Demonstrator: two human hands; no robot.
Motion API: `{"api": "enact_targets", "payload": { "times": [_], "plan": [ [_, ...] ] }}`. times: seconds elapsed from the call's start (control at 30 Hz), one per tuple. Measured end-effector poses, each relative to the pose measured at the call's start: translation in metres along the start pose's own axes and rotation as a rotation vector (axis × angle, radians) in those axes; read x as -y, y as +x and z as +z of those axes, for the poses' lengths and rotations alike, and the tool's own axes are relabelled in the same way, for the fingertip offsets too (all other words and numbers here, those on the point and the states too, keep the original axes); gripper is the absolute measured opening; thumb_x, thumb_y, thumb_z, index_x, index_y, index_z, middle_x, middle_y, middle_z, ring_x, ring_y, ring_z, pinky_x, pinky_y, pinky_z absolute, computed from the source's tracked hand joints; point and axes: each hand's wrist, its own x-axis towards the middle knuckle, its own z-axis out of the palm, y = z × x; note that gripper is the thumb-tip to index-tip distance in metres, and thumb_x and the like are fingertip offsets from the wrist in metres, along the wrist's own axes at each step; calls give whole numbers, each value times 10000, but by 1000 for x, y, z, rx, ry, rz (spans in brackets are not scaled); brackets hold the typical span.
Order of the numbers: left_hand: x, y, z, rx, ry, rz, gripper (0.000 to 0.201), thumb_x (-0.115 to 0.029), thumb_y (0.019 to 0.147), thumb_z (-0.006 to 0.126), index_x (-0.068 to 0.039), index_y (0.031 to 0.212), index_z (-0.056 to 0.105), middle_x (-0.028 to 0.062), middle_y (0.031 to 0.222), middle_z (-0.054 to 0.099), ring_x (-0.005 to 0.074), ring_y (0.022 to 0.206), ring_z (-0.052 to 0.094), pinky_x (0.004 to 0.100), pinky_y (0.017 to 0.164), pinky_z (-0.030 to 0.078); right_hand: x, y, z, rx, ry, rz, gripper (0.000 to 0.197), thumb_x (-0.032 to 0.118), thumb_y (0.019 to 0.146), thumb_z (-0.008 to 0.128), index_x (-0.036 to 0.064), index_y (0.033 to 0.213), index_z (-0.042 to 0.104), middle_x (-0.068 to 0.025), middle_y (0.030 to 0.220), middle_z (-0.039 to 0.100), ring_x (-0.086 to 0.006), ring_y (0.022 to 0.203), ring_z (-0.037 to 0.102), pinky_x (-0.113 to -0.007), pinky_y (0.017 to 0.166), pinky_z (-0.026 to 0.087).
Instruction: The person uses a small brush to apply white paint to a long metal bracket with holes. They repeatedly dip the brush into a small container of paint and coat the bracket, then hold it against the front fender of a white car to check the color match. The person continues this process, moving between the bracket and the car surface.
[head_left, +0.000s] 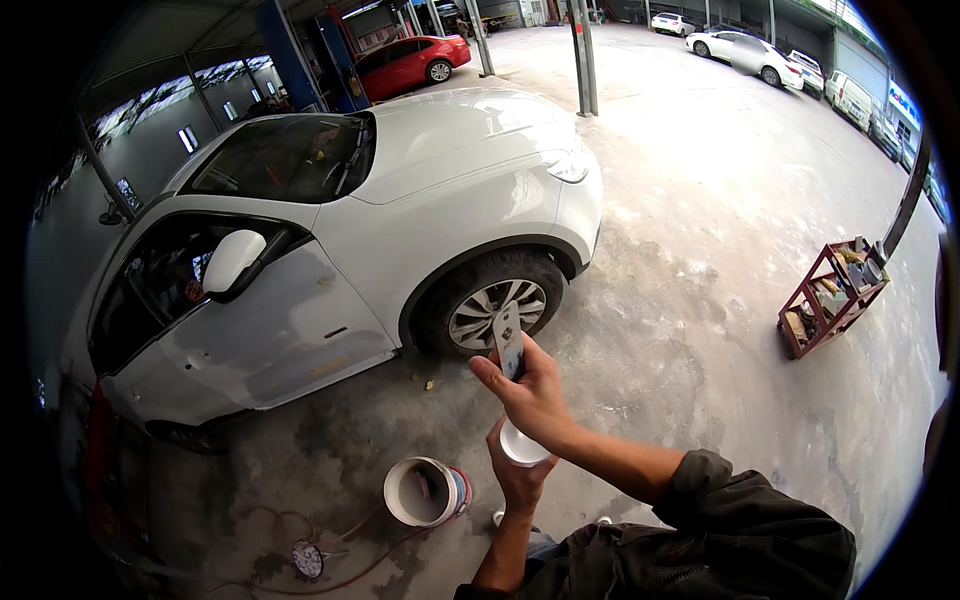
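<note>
My right hand [540,395] is closed around a flat metal scraper [507,335], which points up with its thumb side toward the car. Small holes and dark smudges show on the scraper's face. Just below, my left hand [518,485] wraps around a white round container [524,447]; its pale top or inside faces up, and I cannot tell which. The right wrist partly covers the container. Beyond both hands stands a white car [440,170], its front wheel [500,310] behind the scraper. Dull grey patches and yellowish smears mark the car's door [270,335].
A bucket [425,492] stands on the floor left of my hands. Near it lie a hose [375,570] and a round, dotted disc [308,558]. A dark red shelf cart [835,300] holding supplies is at right. Posts [583,60] and a red car [410,65] stand farther back.
</note>
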Motion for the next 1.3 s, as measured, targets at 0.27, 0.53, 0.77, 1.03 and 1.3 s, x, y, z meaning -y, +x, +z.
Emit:
{"api": "enact_targets", "payload": {
  "times": [0.27, 0.53, 0.77, 1.03, 1.3],
  "plan": [
    [-29, -26, 34, 90, -28, -47, 890, -207, 688, 883, 10, 1374, 359, 142, 1289, 497, 228, 1170, 539, 364, 1011, 430, 34, -30, -46, 148, -51, -61, 209, 210, 993, 632, 9, 1048, 622, -21, 881, 623, -86, 836, 576, -255, 776, 473],
    [-39, -23, 14, 190, 54, -55, 889, -257, 676, 906, 4, 1349, 386, 130, 1243, 542, 219, 1123, 572, 359, 980, 455, 48, -26, -52, 432, 236, 122, 465, 395, 1048, 498, -22, 1125, 690, -62, 905, 682, -140, 837, 673, -299, 741, 549],
    [-71, -12, -13, 312, 5, -72, 924, -211, 620, 921, -21, 1364, 407, 86, 1254, 554, 211, 1164, 557, 357, 1006, 446, 97, -21, -38, 815, 286, 39, 627, 483, 1059, 407, 8, 689, 585, -60, 582, 608, -135, 528, 623, -262, 525, 506],
    [-93, 19, -42, 820, -281, -32, 923, -258, 563, 953, -41, 1343, 509, 85, 1310, 567, 215, 1177, 554, 383, 1010, 458, 139, -1, 8, 1421, 533, 307, 907, 845, 836, 233, 13, 616, 522, -52, 463, 471, -125, 368, 514, -247, 361, 431],
    [-117, 5, -64, 867, -299, -76, 1058, -397, 506, 972, -34, 1379, 497, 116, 1354, 547, 235, 1226, 542, 394, 1031, 445, 146, -12, 43, 1435, 482, 509, 920, 849, 863, 110, 55, 588, 487, -31, 474, 460, -91, 359, 436, -215, 338, 334]
  ]
}}
